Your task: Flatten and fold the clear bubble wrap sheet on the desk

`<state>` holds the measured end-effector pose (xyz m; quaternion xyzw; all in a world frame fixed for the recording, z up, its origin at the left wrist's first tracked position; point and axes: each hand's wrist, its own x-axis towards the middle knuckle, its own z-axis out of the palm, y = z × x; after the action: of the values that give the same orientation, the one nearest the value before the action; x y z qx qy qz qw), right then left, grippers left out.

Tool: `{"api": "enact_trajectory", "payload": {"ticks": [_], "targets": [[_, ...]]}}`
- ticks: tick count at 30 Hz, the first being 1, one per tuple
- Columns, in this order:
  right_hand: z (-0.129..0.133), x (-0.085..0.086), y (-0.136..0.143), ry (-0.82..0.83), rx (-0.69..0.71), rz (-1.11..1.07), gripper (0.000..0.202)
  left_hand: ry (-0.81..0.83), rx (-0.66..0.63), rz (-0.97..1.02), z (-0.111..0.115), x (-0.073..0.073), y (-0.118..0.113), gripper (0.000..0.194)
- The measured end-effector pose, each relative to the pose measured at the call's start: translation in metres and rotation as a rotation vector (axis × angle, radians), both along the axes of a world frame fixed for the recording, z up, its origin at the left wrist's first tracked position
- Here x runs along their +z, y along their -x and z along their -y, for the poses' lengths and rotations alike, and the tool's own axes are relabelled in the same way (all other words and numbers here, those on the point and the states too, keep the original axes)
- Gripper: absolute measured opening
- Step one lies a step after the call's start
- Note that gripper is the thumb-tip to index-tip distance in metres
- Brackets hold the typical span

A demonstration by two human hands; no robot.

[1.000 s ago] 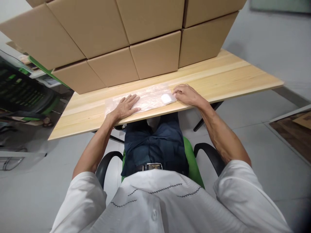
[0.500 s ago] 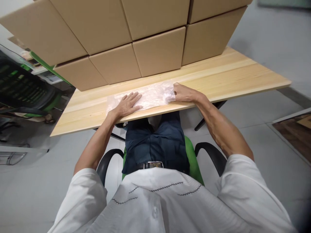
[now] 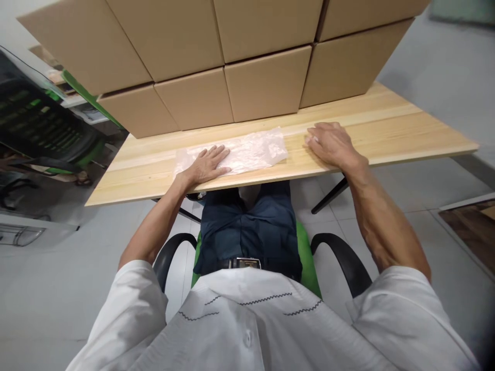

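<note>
A clear plastic bag (image 3: 235,153) is pinned flat on the wooden table (image 3: 386,129).

From the head camera, the left hand (image 3: 207,165) is seen spread open, palm down on the bag's left end, nothing gripped. The right hand (image 3: 330,144) is laid on bare wood just right of the bag, fingers loosely curled, nothing held. The bag is stretched along the table's near edge, in front of stacked cardboard boxes (image 3: 266,82).
</note>
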<state>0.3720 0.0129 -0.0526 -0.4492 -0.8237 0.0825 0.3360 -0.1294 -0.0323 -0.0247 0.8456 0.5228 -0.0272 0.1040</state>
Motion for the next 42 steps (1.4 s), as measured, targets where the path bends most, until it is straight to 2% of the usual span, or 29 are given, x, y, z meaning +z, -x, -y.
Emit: {"api": "enact_trajectory", "payload": {"ticks": [3, 7, 10, 12, 16, 19, 21, 23, 27, 30, 33, 36, 39, 42], "targets": [[0.006, -0.003, 0.037, -0.016, -0.014, -0.063, 0.050, -0.018, 0.000, 0.030, 0.000, -0.002, 0.001, 0.102], [0.012, -0.002, 0.096, 0.052, 0.004, -0.124, 0.068, -0.065, 0.023, 0.063, 0.004, -0.003, -0.005, 0.104], [0.018, -0.006, 0.113, 0.059, 0.012, -0.176, 0.070, -0.163, 0.084, 0.084, 0.014, -0.001, 0.000, 0.106], [0.022, -0.012, 0.111, 0.053, 0.006, -0.224, 0.070, -0.290, 0.188, 0.139, 0.025, 0.001, 0.017, 0.101], [0.023, -0.025, 0.096, 0.062, -0.062, -0.368, 0.081, -0.528, 0.551, 0.379, 0.052, -0.004, 0.072, 0.100], [0.017, -0.033, 0.090, 0.082, -0.084, -0.457, 0.086, -0.475, 0.761, 0.714, 0.066, -0.014, 0.094, 0.082], [0.014, -0.036, 0.089, 0.099, -0.085, -0.491, 0.084, -0.368, 0.766, 0.946, 0.070, -0.019, 0.093, 0.056], [0.011, -0.037, 0.088, 0.112, -0.095, -0.500, 0.079, -0.294, 0.721, 1.087, 0.071, -0.021, 0.084, 0.036], [0.012, -0.036, 0.086, 0.119, -0.111, -0.471, 0.073, -0.354, 0.736, 1.150, 0.068, -0.016, 0.071, 0.019], [0.013, -0.033, 0.088, 0.112, -0.100, -0.476, 0.064, -0.389, 0.756, 1.203, 0.064, -0.008, 0.074, 0.022], [0.014, -0.030, 0.096, 0.105, -0.084, -0.529, 0.047, -0.335, 0.711, 1.246, 0.063, 0.005, 0.079, 0.028], [0.021, -0.025, 0.103, 0.087, -0.067, -0.619, 0.042, -0.253, 0.683, 1.297, 0.067, 0.015, 0.079, 0.039], [0.034, -0.020, 0.101, 0.082, -0.044, -0.605, 0.034, -0.116, 0.723, 1.325, 0.078, 0.015, 0.073, 0.051], [0.044, -0.018, 0.091, 0.134, 0.005, -0.553, 0.019, -0.084, 0.764, 1.328, 0.089, 0.004, 0.067, 0.060]]}}
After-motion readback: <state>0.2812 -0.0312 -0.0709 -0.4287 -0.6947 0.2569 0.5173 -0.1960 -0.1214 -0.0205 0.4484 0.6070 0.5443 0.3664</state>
